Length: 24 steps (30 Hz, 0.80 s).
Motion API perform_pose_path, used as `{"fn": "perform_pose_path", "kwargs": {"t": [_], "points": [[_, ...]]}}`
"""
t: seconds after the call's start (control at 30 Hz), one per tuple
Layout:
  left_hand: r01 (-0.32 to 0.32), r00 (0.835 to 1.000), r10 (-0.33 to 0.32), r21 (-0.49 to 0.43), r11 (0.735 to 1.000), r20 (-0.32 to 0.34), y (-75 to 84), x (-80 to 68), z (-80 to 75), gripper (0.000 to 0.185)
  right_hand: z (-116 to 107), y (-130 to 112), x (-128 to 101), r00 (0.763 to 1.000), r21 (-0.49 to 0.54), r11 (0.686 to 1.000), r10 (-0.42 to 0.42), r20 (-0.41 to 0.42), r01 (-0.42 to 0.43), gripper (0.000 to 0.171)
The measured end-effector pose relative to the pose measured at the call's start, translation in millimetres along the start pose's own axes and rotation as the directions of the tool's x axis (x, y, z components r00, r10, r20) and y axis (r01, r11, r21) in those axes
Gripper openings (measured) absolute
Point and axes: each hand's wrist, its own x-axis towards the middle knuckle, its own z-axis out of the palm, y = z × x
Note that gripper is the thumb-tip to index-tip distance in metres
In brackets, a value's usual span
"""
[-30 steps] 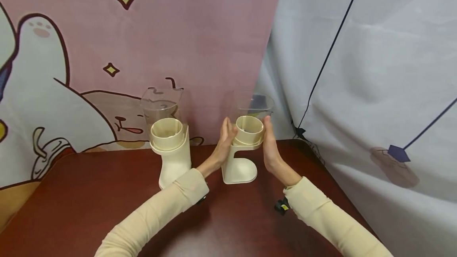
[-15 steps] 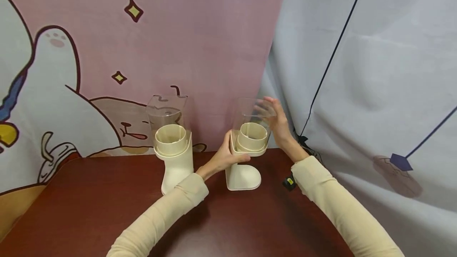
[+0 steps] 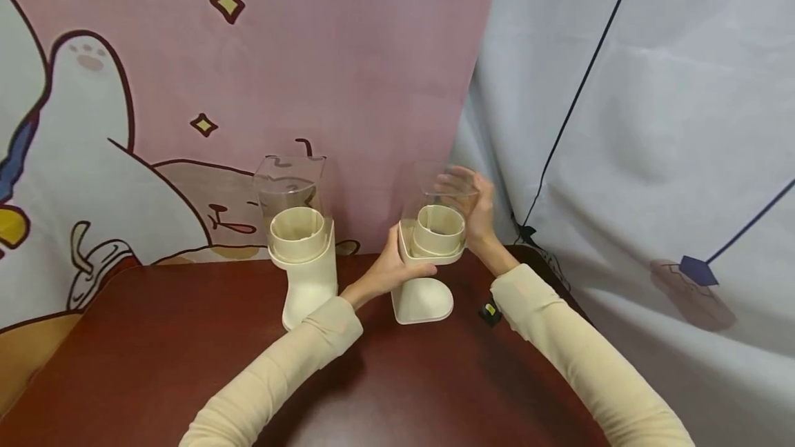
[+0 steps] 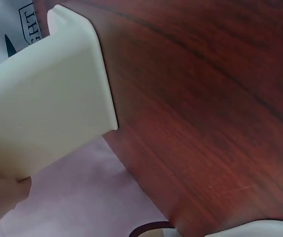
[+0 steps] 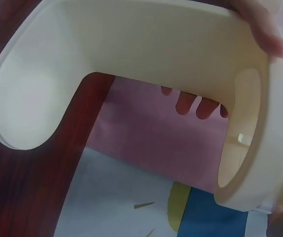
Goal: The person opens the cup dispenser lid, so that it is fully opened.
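Fingers [image 3: 415, 270] of my left hand [image 3: 388, 269] wrap the cream dispenser base [image 3: 422, 295]; right hand [image 3: 478, 216] curls around its clear hopper [image 3: 437, 188] at 2 o'clock, forearms converging over bench [image 3: 155, 350].

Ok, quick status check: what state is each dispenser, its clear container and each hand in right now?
Right dispenser: upright on the table, held.
Its clear container: seated on top, looks empty.
Left dispenser: upright, untouched.
Left clear container: seated, looks empty.
Left hand: grips the right dispenser's stand.
Right hand: holds the right container's side.
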Motion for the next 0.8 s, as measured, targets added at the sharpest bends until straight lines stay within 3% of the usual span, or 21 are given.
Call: {"fn": "perform_pose_path", "kwargs": {"t": [0.23,0.5,0.6,0.8], "points": [[0.007,1.000,-0.007,-0.056,0.998,-0.003,1.0,-10.1,1.4,0.104,2.9,2.4,-3.9,1.000,0.060,0.998,-0.005,-0.014,0.005,0.062],[0.033,0.999,-0.035,-0.085,0.996,-0.018,6.3,-26.1,1.5,0.102,22.9,-13.7,-21.4,0.998,0.036,0.998,-0.051,-0.025,0.052,0.061],[0.027,1.000,-0.028,-0.089,0.996,-0.011,6.8,-27.9,1.2,0.101,17.3,-4.3,-18.8,0.998,0.085,0.994,-0.060,-0.014,0.061,0.056],[0.002,1.000,-0.003,-0.107,0.994,-0.009,7.0,-33.6,1.7,0.100,12.2,6.7,-18.9,0.998,0.065,0.997,-0.044,-0.035,0.046,0.062]]}}
